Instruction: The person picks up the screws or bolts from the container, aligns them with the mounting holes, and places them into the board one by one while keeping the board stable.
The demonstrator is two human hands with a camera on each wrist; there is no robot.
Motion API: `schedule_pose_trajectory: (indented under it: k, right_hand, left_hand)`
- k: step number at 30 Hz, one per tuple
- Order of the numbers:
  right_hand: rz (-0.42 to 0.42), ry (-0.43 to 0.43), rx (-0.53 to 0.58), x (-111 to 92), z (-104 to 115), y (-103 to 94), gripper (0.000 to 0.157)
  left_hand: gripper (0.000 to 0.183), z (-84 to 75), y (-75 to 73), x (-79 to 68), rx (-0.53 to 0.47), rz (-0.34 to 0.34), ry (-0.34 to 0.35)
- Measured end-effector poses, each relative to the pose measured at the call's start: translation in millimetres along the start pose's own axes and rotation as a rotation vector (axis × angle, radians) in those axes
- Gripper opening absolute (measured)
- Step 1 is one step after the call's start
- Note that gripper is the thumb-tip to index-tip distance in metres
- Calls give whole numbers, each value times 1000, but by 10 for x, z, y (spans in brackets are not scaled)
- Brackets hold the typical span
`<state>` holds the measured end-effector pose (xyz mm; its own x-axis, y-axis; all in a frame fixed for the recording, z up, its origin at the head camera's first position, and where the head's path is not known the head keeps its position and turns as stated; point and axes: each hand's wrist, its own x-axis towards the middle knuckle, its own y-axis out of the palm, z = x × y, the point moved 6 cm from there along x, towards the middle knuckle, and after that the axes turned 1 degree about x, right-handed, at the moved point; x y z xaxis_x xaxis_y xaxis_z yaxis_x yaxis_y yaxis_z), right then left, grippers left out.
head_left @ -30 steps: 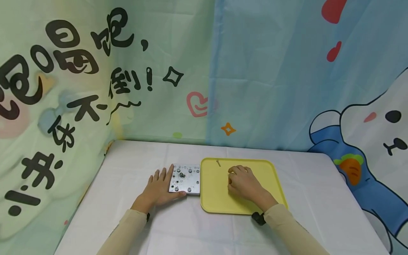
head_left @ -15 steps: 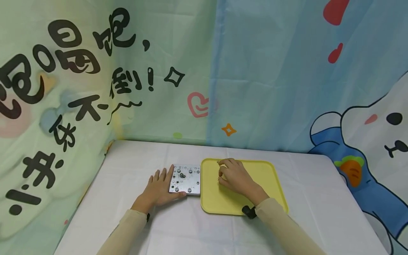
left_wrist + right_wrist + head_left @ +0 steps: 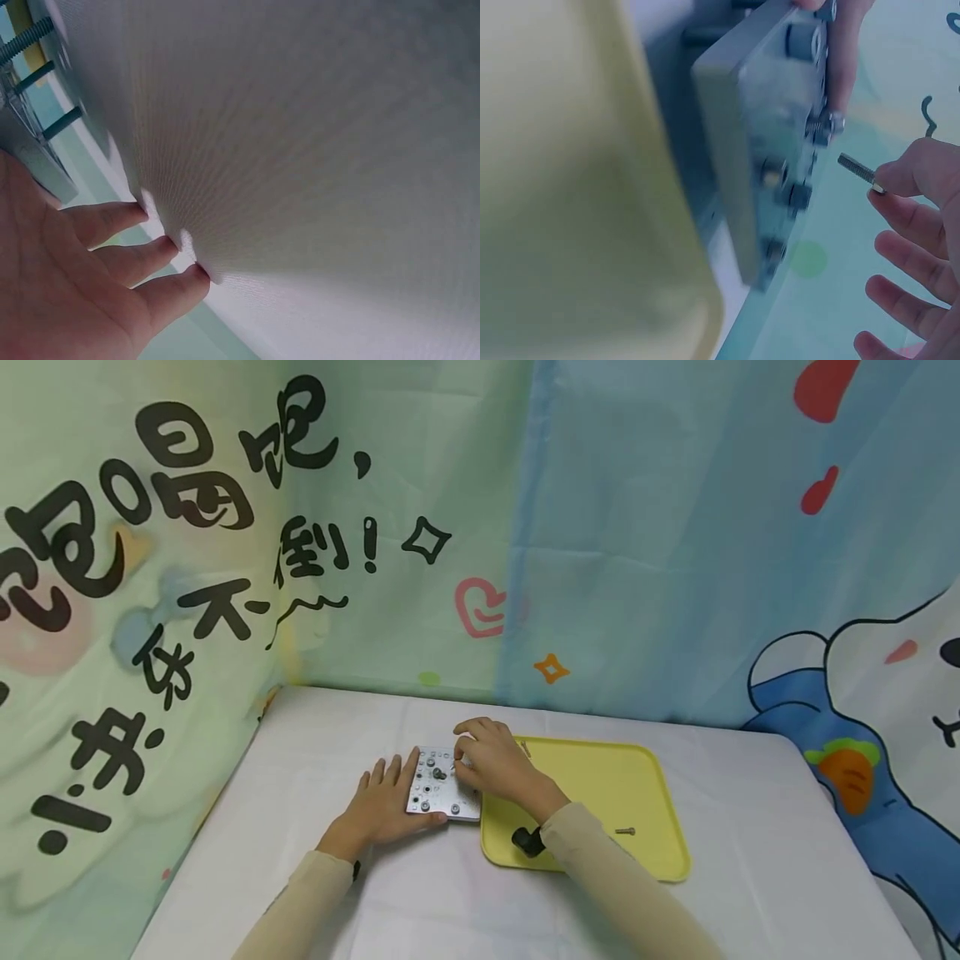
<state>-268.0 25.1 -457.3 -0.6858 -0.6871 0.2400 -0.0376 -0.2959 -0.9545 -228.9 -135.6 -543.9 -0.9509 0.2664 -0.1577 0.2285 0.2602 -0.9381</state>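
Observation:
A silver metal plate (image 3: pixel 440 794) lies on the white table, its top studded with several screw heads. My left hand (image 3: pixel 382 802) rests beside it with straight fingers, the index along the left edge and the thumb at the front edge. Threaded screw ends (image 3: pixel 62 123) stick out under the plate in the left wrist view. My right hand (image 3: pixel 491 762) is over the plate's right part. In the right wrist view its thumb and index finger pinch a small screw (image 3: pixel 857 169), threaded end towards the plate and apart from it. The other fingers are loosely bent.
A yellow tray (image 3: pixel 592 785) stands right against the plate's right side. One screw (image 3: pixel 626 832) lies near its front right, and another (image 3: pixel 526 749) near its back left corner. A printed cloth backdrop (image 3: pixel 637 610) hangs behind the table.
My right hand has moved left from the tray to above the plate, with the screw pinched. The screw at the tray's front right has come into view. My left hand keeps its place.

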Motion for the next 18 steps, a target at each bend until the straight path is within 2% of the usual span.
schedule_pose_trajectory:
  k: [7, 18]
  right_hand:
    - [3, -12, 13, 122, 87, 96, 7]
    - [32, -22, -38, 162, 106, 143, 9]
  left_hand:
    - [117, -35, -30, -1, 16, 0, 15]
    - [119, -1, -13, -1, 23, 3, 6]
